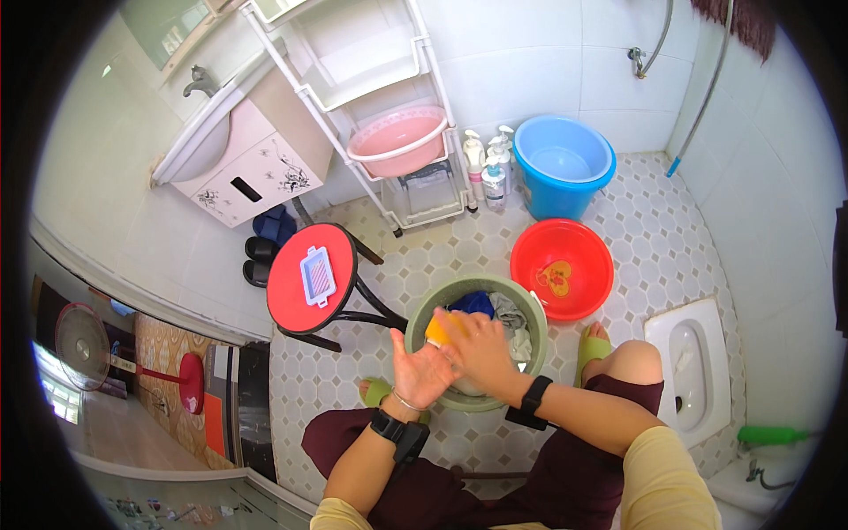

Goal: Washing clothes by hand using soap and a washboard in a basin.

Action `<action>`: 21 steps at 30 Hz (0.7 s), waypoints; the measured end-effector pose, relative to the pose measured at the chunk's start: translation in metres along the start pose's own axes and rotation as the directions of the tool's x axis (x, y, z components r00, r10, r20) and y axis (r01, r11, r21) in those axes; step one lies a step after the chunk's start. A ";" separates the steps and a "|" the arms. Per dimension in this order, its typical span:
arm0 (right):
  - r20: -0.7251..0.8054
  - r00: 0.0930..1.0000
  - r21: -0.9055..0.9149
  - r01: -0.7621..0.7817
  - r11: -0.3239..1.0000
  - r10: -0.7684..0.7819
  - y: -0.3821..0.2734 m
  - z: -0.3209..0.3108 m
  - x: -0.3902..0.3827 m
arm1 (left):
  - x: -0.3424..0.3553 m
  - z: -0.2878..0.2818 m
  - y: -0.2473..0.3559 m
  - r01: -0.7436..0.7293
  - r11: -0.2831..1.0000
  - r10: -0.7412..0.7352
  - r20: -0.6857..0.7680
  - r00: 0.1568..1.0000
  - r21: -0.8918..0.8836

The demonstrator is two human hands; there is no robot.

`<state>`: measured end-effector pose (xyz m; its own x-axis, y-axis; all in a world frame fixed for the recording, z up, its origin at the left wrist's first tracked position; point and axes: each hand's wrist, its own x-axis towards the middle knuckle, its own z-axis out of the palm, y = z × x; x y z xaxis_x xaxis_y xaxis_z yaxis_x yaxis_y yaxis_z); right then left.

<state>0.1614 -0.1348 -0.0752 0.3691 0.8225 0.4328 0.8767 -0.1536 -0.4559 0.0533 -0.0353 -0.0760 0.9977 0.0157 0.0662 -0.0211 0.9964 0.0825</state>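
Observation:
Above a green bucket (422,305), my right hand (488,352) grips an orange bar of soap (444,329). My left hand (424,375) is palm up with the thumb spread, its fingertips meeting the right hand and partly hidden by it. Inside the bucket lie a dark blue cloth (474,305) and a grey-white cloth (510,316). To the left, a blue-and-white soap dish (318,276) rests on a red round stool (287,287).
A red basin (579,305) stands beyond the bucket, with a blue bucket (565,199) behind it. Pump bottles (495,185) stand beside a white shelf rack (464,177) holding a pink basin (397,146). A squat toilet (654,340) is at right; black slippers (258,261) lie behind the stool.

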 end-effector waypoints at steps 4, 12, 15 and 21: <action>-0.091 0.978 -0.009 0.190 0.982 -0.190 -0.008 0.000 -0.005 | -0.004 -0.003 -0.004 -0.061 0.982 0.033 -0.151 0.988 -0.181; 0.141 0.957 0.238 -0.282 0.930 0.254 0.017 0.006 0.013 | 0.011 0.039 -0.019 0.082 0.959 0.045 -0.433 0.900 0.271; -0.032 0.982 0.122 0.188 0.974 -0.186 -0.005 0.000 0.003 | -0.006 0.015 0.000 -0.139 0.989 0.119 -0.300 0.947 -0.046; -0.029 0.995 0.072 0.101 0.992 -0.099 -0.001 -0.007 0.008 | -0.006 0.017 -0.003 -0.042 0.997 0.051 -0.135 0.990 0.066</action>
<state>0.1650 -0.1317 -0.0661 0.2892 0.8175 0.4980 0.8851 -0.0301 -0.4644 0.0465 -0.0397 -0.0593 0.9949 0.0777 -0.0646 -0.0676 0.9870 0.1455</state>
